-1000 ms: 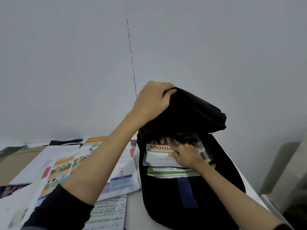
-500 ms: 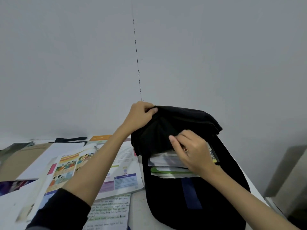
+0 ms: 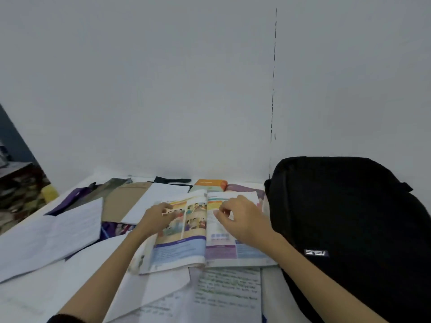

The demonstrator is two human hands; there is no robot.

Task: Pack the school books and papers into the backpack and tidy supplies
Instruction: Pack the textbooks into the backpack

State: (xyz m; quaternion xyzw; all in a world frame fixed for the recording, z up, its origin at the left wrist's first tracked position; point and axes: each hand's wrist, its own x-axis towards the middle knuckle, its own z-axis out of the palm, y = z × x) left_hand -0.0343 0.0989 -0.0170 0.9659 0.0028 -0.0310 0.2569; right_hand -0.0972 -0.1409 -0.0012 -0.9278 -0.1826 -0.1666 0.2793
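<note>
Packing's nowhere near done: your backpack [image 3: 349,229] lies flap-down, while both hands, left hand [image 3: 156,219] and right hand [image 3: 242,220], hover loosely curled, gripping nothing, over the open textbook [image 3: 198,238]; loose papers [image 3: 58,229] cover the surface.

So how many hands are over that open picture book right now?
2. The left hand sits on the left page of the open picture book; the right hand hovers over its right page, beside the black backpack.
</note>
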